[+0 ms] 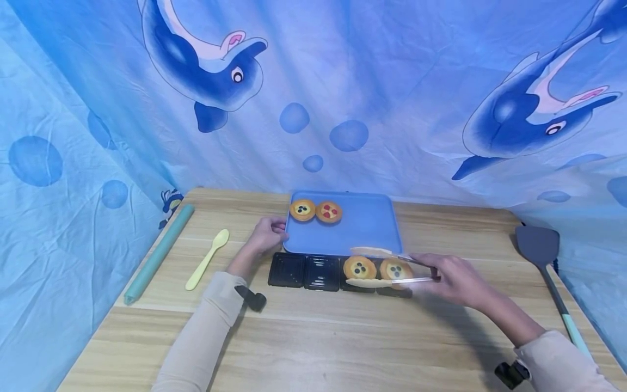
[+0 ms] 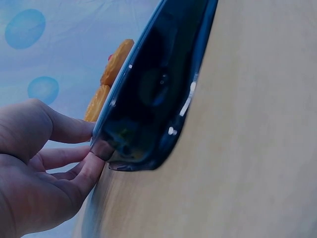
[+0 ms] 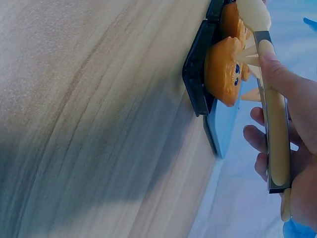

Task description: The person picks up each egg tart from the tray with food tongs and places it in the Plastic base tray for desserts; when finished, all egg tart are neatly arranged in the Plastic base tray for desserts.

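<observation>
My left hand [image 1: 266, 235] pinches the left edge of a blue tray [image 1: 367, 220] between thumb and fingers. On that tray lie a blueberry-topped egg tart [image 1: 302, 209] and a red-topped tart [image 1: 329, 212], side by side. With my right hand [image 1: 453, 279] I grip tongs [image 3: 276, 134] that have pale tips and metal arms. The tong arms stand apart over two blueberry tarts, one nearer the middle [image 1: 359, 269] and one at the right [image 1: 395, 271]. Both sit in a black compartment tray [image 1: 286, 270] before the blue tray. Whether the tips touch a tart, I cannot tell.
At the left lie a pale yellow spoon [image 1: 208, 258] and a teal rolling pin [image 1: 159, 256] along the table edge. A dark spatula [image 1: 538, 244] with a mint handle lies far right. A blue dolphin curtain [image 1: 313, 81] hangs behind the wooden table [image 1: 313, 337].
</observation>
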Demonstrator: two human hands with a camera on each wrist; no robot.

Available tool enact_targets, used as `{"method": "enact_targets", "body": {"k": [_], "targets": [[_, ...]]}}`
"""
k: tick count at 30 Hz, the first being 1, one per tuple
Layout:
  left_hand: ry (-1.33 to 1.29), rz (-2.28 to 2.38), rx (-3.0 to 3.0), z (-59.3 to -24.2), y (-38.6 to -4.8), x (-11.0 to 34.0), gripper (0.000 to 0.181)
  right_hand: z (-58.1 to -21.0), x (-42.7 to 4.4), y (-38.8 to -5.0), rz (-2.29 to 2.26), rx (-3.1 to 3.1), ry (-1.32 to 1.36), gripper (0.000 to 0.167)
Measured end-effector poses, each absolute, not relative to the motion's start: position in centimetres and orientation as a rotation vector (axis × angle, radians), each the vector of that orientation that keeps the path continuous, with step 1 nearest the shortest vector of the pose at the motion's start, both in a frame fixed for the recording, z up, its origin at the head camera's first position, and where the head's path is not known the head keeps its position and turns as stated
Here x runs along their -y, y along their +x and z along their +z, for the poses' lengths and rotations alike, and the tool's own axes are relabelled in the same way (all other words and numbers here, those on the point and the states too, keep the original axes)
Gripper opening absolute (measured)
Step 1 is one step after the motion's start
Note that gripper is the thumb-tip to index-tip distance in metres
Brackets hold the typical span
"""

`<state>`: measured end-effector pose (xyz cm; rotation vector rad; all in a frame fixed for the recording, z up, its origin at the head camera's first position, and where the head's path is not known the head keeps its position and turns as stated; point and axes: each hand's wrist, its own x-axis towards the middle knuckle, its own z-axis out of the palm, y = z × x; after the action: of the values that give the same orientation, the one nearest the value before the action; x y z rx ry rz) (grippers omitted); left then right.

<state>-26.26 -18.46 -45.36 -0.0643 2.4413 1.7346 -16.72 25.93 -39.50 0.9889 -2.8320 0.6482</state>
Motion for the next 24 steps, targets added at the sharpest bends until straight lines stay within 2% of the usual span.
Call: {"method": "enact_targets", "body": {"k": [8, 24], "targets": [[-0.036, 1.694, -2.488, -45.2, -26.4, 18.5, 0.052, -39.1, -25.7, -16.7, 0.661, 2.851, 0.900, 0.080], [-0.133, 1.848, -2.334, -45.4, -26.4, 18.3, 0.056, -38.3, -25.9, -17.3, 0.747, 2.832, 0.862, 0.078]]}}
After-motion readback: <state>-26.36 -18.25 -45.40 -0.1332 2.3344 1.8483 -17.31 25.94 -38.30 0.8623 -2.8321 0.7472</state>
